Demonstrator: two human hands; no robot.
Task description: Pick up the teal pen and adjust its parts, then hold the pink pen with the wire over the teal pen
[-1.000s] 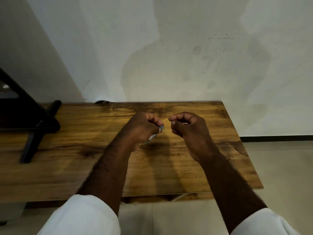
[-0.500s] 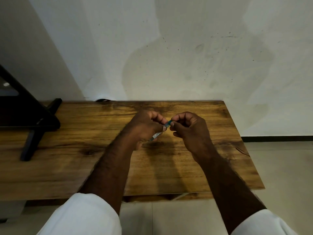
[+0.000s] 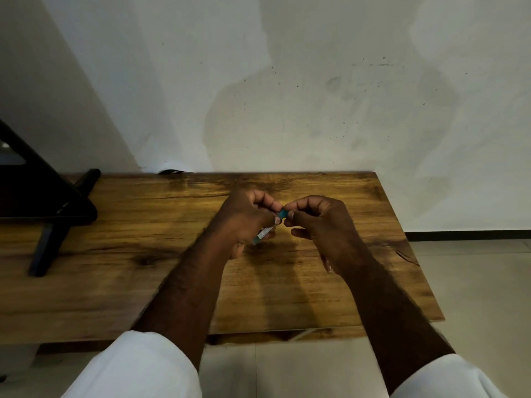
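head view, speaker one: your left hand [image 3: 244, 222] is curled round a slim pen-like tube [image 3: 263, 233], whose labelled barrel slants down and left out of your fist. your right hand [image 3: 319, 222] meets it at the top, where thumb and forefinger pinch the teal cap [image 3: 283, 214]. the two hands are together, joined at that cap.

speaker two: where does the tube lie relative to the bench?

speaker one: it is held above the far half of the wooden table [image 3: 115, 268], near the middle of its width; whether the lower tip touches the wood cannot be told. your other right fingers hang loosely curled below the pinch.

speaker two: and whether the cap is seated or already off?

speaker one: you cannot tell; your fingertips hide the joint.

speaker two: surroundings?

speaker one: a black stand [image 3: 54, 214] rests on the table's left end, well apart from your hands. a pale, stained wall [image 3: 316, 96] rises behind, tiled floor [image 3: 474, 282] lies to the right, and your white sleeves [image 3: 138, 369] fill the lower edge.
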